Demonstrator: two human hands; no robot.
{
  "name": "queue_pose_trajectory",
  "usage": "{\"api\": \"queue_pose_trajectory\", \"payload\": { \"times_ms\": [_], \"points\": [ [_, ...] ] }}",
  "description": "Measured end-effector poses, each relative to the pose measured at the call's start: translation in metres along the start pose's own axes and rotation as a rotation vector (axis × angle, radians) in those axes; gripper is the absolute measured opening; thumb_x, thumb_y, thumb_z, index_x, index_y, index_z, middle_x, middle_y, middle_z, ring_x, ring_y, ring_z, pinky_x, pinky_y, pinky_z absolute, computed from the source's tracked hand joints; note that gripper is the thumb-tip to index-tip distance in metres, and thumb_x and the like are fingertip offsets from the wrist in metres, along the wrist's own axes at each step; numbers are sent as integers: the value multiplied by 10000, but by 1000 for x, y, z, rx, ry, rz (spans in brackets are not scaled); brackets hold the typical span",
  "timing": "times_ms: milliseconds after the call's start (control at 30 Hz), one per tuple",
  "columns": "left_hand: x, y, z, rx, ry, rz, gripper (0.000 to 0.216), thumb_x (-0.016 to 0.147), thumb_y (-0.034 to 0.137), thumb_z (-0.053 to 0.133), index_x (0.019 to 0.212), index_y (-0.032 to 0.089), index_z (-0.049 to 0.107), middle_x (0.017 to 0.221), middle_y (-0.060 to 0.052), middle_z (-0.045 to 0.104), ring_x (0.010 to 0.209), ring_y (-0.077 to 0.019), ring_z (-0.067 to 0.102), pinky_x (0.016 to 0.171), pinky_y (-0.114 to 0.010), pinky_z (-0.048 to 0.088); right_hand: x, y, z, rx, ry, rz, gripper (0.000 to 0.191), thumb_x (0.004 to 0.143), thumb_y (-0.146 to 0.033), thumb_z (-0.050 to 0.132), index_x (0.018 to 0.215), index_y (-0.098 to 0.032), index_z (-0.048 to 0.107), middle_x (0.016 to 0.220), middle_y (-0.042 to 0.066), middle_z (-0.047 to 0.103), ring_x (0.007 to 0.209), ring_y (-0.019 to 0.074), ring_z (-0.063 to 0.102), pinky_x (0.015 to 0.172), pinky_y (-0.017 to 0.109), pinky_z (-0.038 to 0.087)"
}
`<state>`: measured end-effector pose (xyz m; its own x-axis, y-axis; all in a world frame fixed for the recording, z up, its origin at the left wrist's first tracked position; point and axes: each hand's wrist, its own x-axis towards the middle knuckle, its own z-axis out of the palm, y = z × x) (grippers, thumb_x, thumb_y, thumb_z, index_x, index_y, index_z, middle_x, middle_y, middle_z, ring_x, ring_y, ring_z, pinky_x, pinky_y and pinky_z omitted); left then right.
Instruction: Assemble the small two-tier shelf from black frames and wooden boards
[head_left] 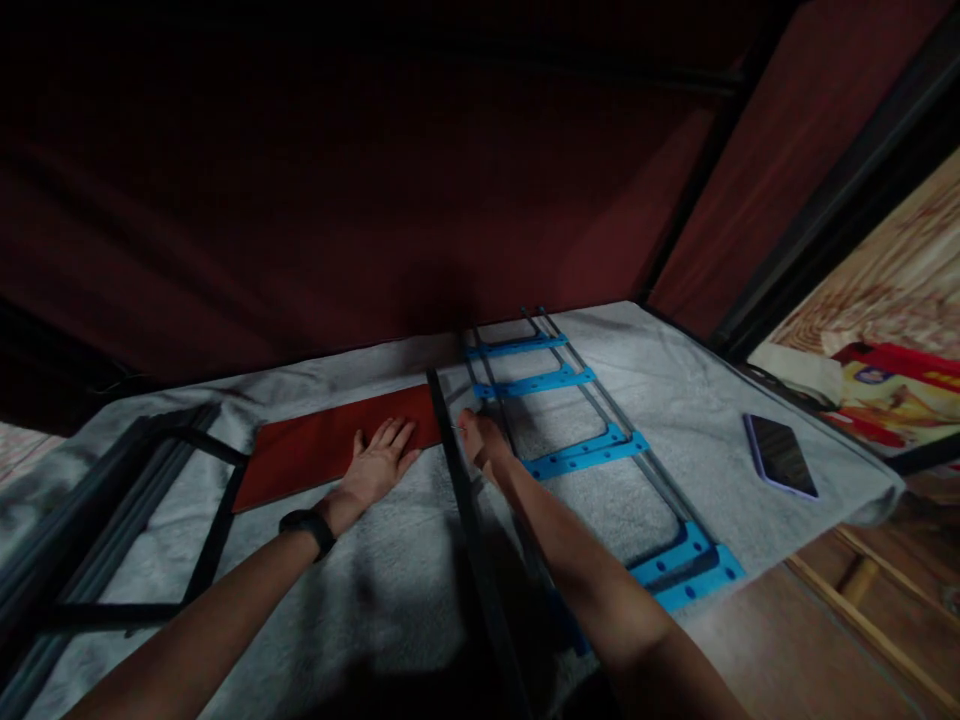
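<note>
My left hand (381,462) lies with its fingers spread on a flat reddish-brown board (300,455). One end of this board meets a long dark metal bar (469,520); its other end reaches a black metal frame (217,530). Across the bar from the board, my right hand (481,438) is closed close against the bar's side. Something small and thin seems to be in its fingers, too unclear to name. Just right of that hand, several blue brackets with holes (581,458) sit along thin dark rods (607,400).
A grey cloth (405,600) covers the work surface. A phone (781,456) rests near its right edge. Dark red fabric (450,220) rises behind. Beyond the right edge are a red and yellow package (900,395) and a wooden frame (862,580) lower down.
</note>
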<state>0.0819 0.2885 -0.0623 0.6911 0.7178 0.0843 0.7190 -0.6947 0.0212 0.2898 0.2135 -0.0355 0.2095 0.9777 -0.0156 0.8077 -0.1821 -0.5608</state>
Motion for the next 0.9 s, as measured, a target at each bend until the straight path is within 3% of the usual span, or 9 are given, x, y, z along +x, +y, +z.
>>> {"api": "queue_pose_trajectory", "payload": {
  "times_ms": [267, 467, 900],
  "points": [
    [-4, 1, 12, 108, 125, 38, 549, 962, 350, 315, 1480, 174, 355, 1496, -145, 419, 1391, -287, 360, 1143, -572, 197, 22, 26, 1, -33, -17, -108, 282, 844, -32, 462, 1025, -108, 664, 1150, 160, 633, 890, 179, 655, 737, 258, 462],
    [-3, -1, 15, 128, 128, 34, 526, 951, 328, 355, 1457, 185, 379, 1482, -125, 443, 1388, -268, 364, 1165, -510, 198, 26, 35, 1, -16, -55, -214, 270, 850, -85, 482, 1007, -151, 692, 1078, 116, 666, 945, 204, 648, 786, 274, 481],
    [-1, 12, 10, 93, 158, 30, 540, 969, 414, 328, 1476, 229, 330, 1487, -106, 429, 1408, -250, 332, 1180, -480, 208, 21, 30, -5, 42, -94, -185, 294, 886, -88, 446, 1006, -124, 712, 1156, 130, 673, 991, 199, 652, 829, 267, 469]
  ]
}}
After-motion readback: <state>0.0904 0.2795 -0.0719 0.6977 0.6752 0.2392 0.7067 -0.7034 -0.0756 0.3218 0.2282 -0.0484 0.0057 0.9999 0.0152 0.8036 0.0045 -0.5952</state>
